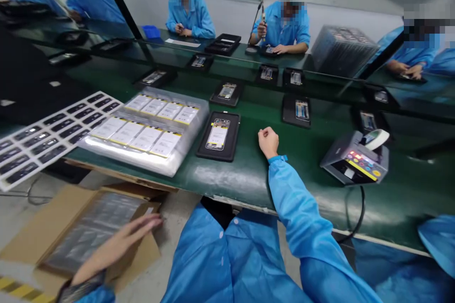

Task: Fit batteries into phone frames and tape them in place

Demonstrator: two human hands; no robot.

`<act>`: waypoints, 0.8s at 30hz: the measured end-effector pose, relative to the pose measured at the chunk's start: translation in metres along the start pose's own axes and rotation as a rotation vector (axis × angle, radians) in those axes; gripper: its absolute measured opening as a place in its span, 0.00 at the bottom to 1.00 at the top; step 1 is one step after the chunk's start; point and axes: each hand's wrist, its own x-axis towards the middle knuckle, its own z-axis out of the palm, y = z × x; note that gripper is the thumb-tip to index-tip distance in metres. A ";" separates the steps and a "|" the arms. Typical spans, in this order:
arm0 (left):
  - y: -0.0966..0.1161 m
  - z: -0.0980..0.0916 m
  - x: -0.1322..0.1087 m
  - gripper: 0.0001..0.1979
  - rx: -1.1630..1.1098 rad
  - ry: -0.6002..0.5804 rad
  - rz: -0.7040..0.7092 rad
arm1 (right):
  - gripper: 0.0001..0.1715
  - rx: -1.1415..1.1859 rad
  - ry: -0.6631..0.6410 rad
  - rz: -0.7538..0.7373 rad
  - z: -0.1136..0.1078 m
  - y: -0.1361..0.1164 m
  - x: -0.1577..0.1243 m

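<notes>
My left hand (124, 241) is over an open cardboard box (67, 203), palm inward and fingers stretched out, slightly blurred. Clear plastic trays (95, 227) lie inside the box. On the green bench my right hand (268, 142) rests with its fingers curled closed; whatever they might hold is hidden. Left of it, a black tray (232, 139) carries an opened phone (217, 135) with a white battery in it. Beside that stands a stack of clear plastic trays (170, 168), its top one holding several white phone batteries (142, 136).
A tape dispenser (355, 158) with a lit panel and a cable stands at the right. More black trays with opened phones (227, 90) line the bench. A white sheet of dark phone-shaped pieces (53, 137) juts out at the left. Co-workers in blue (192, 14) sit across the bench.
</notes>
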 end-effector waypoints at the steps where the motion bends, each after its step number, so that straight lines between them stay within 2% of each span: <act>1: 0.028 -0.012 -0.005 0.24 -0.053 -0.013 0.017 | 0.11 0.012 0.001 0.010 -0.001 0.001 0.002; 3: 0.090 -0.021 -0.003 0.27 -0.119 -0.062 0.145 | 0.06 0.031 0.023 0.041 -0.006 0.005 0.006; 4: 0.121 -0.017 0.005 0.28 -0.145 -0.092 0.224 | 0.05 0.037 0.041 0.064 -0.010 0.008 0.008; 6: 0.180 0.000 0.039 0.27 -0.148 -0.101 0.344 | 0.06 0.044 0.083 0.122 -0.021 0.017 0.013; 8: 0.235 0.027 0.088 0.23 -0.083 -0.122 0.436 | 0.07 0.046 0.121 0.180 -0.031 0.028 0.017; 12: 0.335 0.086 0.202 0.19 0.126 -0.189 0.673 | 0.06 0.039 0.156 0.244 -0.041 0.046 0.016; 14: 0.376 0.106 0.249 0.15 0.348 -0.120 0.754 | 0.05 0.029 0.158 0.247 -0.039 0.049 0.014; 15: 0.391 0.111 0.266 0.13 0.475 -0.065 0.781 | 0.05 0.022 0.162 0.244 -0.037 0.049 0.014; 17: 0.407 0.103 0.289 0.12 0.684 0.039 0.812 | 0.05 0.005 0.190 0.238 -0.034 0.048 0.020; 19: 0.403 0.070 0.298 0.14 0.763 0.119 0.819 | 0.07 -0.020 0.239 0.238 -0.035 0.047 0.036; 20: 0.392 0.044 0.298 0.16 0.744 0.159 0.807 | 0.07 -0.036 0.266 0.244 -0.038 0.047 0.047; 22: 0.359 -0.018 0.289 0.20 0.669 0.298 0.721 | 0.11 -0.070 0.306 0.264 -0.046 0.047 0.073; 24: 0.313 -0.083 0.269 0.22 0.613 0.458 0.516 | 0.18 -0.101 0.319 0.286 -0.054 0.050 0.096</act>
